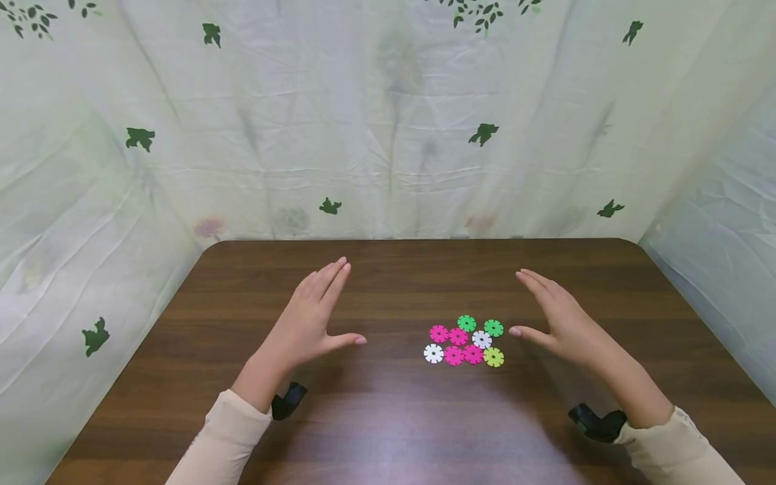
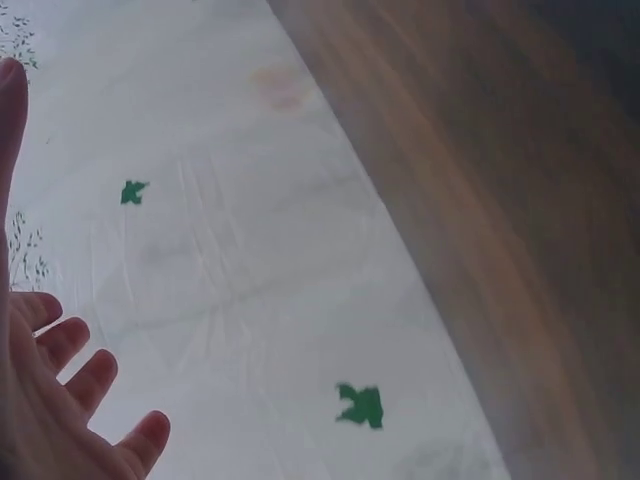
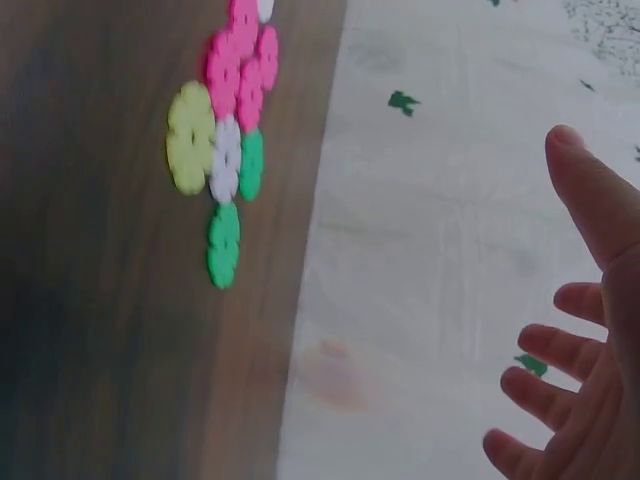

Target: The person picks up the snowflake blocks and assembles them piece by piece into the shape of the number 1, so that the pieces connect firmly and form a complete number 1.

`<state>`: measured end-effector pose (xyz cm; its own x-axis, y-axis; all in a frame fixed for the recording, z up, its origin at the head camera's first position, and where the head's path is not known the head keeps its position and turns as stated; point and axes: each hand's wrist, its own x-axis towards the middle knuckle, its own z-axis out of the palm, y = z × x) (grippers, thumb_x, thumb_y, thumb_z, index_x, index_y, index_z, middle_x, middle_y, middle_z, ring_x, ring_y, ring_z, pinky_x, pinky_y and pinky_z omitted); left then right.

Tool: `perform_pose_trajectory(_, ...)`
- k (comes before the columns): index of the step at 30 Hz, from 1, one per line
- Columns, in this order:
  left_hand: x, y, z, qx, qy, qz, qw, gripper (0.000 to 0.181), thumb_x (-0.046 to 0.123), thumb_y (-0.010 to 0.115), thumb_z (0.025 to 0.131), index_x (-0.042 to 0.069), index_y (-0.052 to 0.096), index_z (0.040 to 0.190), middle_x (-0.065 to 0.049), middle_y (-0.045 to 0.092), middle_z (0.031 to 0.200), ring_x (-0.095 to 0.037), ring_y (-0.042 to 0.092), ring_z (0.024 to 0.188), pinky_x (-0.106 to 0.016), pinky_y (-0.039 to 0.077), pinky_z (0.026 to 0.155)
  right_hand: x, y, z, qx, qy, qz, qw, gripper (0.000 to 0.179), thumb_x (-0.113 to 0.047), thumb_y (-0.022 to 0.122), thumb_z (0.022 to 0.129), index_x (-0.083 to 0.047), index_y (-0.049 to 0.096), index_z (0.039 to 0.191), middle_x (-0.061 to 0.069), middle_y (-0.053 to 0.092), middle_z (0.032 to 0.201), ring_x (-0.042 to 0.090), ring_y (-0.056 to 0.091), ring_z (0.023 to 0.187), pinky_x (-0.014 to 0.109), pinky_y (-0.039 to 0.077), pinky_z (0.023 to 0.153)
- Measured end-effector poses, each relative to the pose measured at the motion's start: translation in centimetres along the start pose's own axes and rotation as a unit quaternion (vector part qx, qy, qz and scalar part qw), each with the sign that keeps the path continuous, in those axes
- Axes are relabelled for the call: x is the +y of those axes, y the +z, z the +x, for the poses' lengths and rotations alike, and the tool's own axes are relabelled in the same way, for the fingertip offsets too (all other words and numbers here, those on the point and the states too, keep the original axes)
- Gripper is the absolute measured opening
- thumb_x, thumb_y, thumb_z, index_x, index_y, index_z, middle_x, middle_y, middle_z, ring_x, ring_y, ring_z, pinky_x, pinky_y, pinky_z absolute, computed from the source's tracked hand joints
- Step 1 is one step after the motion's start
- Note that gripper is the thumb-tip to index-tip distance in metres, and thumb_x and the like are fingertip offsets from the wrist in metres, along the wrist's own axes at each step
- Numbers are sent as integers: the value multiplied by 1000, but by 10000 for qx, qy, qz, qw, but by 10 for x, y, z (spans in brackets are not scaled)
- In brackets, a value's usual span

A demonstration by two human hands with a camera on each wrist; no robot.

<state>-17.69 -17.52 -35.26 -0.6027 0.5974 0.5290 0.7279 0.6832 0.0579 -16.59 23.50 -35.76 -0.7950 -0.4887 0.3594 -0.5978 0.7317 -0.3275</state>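
Several flat notched discs lie in a close cluster on the brown table, right of the middle. Among them are pink discs [image 1: 453, 356], green discs [image 1: 466, 323], white discs [image 1: 433, 353] and a yellow disc [image 1: 494, 357]. My left hand [image 1: 312, 320] is held over the table to the left of the cluster, fingers extended and thumb apart, with nothing in it. On the other side, my right hand [image 1: 560, 316] has its thumb tip close beside the right-hand discs in the head view, and it too holds nothing. The right wrist view shows the yellow disc [image 3: 191, 138] nearest that camera.
The wooden table [image 1: 388, 431] has rounded far corners. Behind it and at both sides hangs a pale curtain [image 1: 388, 135] with green leaf shapes. Dark straps with small cameras [image 1: 597, 423] sit at both wrists, below light sleeves [image 1: 221, 438].
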Motion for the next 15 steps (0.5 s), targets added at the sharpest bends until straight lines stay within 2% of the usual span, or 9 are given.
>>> perform_pose_trajectory(6,15,13,1,215,88,-407,9989,104,64,60,70,2,18,142,-12,25,143,-29,27,127,-46,24,99,-8,11,-9,-182,195,372,9990,82,-32,72,76,-4,27,139,15,32,138,34,30,124,52,29,93)
perform_pose_trajectory(10,25,22,0,170,13,-609,9980,105,63,62,69,2,17,142,-12,25,143,-28,27,128,-45,24,99,-11,19,-14,-302,318,565,9974,80,-31,71,77,-6,26,139,14,32,137,32,31,123,52,31,92)
perform_pose_trajectory(15,34,34,-1,103,-108,-907,9958,104,60,65,69,2,18,142,-11,26,143,-27,27,128,-44,24,100,-11,32,-21,-257,223,575,9978,78,-30,72,76,-4,31,136,12,36,134,28,35,121,48,34,91)
